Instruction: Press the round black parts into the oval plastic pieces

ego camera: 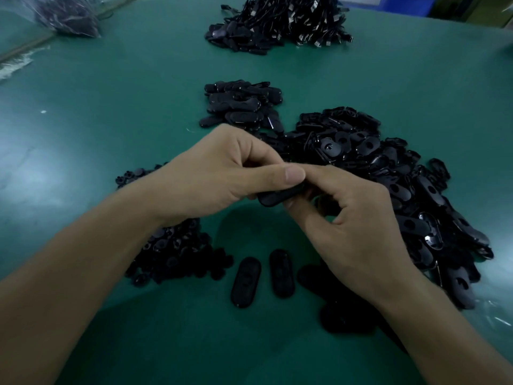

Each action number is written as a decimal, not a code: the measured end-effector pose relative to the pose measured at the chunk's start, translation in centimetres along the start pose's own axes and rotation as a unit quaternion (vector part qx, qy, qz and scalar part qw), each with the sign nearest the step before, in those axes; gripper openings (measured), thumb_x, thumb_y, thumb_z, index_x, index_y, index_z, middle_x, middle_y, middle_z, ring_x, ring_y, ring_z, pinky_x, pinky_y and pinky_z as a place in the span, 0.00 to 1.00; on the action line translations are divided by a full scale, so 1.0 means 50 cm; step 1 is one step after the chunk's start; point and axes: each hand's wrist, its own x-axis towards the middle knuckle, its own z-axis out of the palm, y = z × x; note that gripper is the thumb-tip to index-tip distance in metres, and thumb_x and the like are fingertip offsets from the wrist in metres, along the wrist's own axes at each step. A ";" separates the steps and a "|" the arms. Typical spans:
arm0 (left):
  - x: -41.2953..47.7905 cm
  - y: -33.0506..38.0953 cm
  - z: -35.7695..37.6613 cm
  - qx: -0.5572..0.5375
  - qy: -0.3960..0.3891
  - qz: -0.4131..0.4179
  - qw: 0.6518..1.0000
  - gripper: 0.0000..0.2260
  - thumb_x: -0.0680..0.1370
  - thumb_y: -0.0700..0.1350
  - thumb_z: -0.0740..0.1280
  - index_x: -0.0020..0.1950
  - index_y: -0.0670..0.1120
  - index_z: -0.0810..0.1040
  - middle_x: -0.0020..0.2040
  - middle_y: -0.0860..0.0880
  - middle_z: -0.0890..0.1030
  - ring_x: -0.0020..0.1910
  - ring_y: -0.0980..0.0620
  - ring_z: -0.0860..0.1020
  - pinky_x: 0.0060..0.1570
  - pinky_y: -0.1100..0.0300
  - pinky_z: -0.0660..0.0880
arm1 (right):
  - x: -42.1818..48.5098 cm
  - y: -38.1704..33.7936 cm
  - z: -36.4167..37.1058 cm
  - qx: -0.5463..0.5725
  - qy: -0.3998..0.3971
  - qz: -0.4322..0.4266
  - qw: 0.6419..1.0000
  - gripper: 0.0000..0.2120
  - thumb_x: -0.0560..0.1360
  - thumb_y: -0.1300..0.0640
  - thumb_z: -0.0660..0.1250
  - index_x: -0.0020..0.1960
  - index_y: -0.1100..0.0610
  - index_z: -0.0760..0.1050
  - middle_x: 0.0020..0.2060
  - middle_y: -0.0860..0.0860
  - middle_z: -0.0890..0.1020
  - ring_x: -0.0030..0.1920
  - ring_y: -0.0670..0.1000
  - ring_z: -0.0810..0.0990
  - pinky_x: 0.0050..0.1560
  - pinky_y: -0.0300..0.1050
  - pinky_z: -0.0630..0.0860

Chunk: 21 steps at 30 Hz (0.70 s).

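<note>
Both hands meet above the green table and grip one black oval plastic piece. My left hand pinches its left end, thumb pressed on top. My right hand holds the right end from below and behind. Whether a round part sits in the held piece is hidden by my fingers. A heap of small round black parts lies under my left wrist. A large heap of oval pieces with holes spreads to the right. Two oval pieces lie side by side near the front.
A smaller stack of oval pieces sits beyond my hands. A pile of black cables with plugs lies at the far edge. A plastic bag of dark parts rests at the far left. The green table mat spreads to the left.
</note>
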 end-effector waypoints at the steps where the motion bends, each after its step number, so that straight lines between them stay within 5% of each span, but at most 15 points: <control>1: 0.001 -0.001 -0.002 -0.002 0.014 -0.011 1.000 0.12 0.71 0.57 0.70 0.36 0.50 0.86 0.27 0.54 0.76 0.25 0.60 0.65 0.25 0.71 0.61 | -0.001 0.000 0.000 0.014 0.002 0.005 1.000 0.16 0.77 0.56 0.70 0.64 0.51 0.80 0.50 0.41 0.84 0.52 0.42 0.82 0.51 0.31 0.74; 8: 0.001 -0.009 -0.005 0.005 0.029 -0.038 0.999 0.15 0.69 0.60 0.71 0.42 0.50 0.87 0.32 0.47 0.75 0.31 0.50 0.67 0.28 0.65 0.64 | -0.001 0.001 -0.005 0.103 0.029 0.047 0.993 0.10 0.74 0.57 0.75 0.54 0.47 0.83 0.42 0.42 0.85 0.44 0.47 0.85 0.45 0.45 0.82; 13: 0.001 -0.007 0.009 -0.047 0.012 -0.059 0.997 0.15 0.69 0.61 0.71 0.38 0.50 0.86 0.35 0.42 0.76 0.30 0.53 0.68 0.28 0.68 0.65 | 0.003 -0.001 -0.005 0.141 0.046 0.047 0.988 0.11 0.71 0.60 0.78 0.50 0.48 0.83 0.38 0.45 0.85 0.39 0.48 0.84 0.41 0.39 0.80; 21: 0.001 0.000 0.023 -0.100 0.008 -0.108 0.989 0.14 0.68 0.60 0.70 0.36 0.50 0.86 0.29 0.53 0.77 0.26 0.59 0.70 0.24 0.69 0.67 | 0.003 -0.003 -0.003 0.147 0.084 0.059 0.984 0.06 0.73 0.56 0.76 0.47 0.47 0.84 0.38 0.46 0.86 0.37 0.49 0.84 0.38 0.42 0.81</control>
